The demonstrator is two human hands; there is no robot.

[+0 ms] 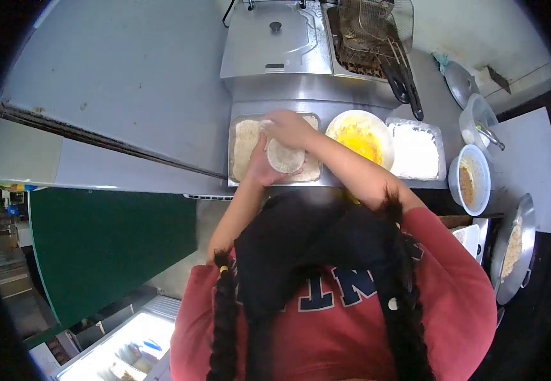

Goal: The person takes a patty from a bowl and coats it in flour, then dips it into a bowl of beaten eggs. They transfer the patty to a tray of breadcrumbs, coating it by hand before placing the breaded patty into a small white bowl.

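My left hand [262, 167] supports a round, flat, crumb-coated patty [285, 157] from below, its fingers curled around the near edge. Over the patty's far edge, my right hand [287, 129] is bent with its fingers drawn together and pointing left; I cannot tell what is in them. Both hands are above a metal tray of pale breadcrumbs [243, 141]. Just right of that tray is a white bowl of beaten egg [359, 141]. A foil-coloured tray of white flour [415, 150] stands beyond it on the right.
A lidded steel fryer [275, 39] is behind the trays, with wire baskets [371, 25] whose black handles reach forward. At right are a white bowl with brown contents [470, 180], a clear tub [477, 119] and a large metal pan [515, 247]. A grey panel [129, 82] borders the left.
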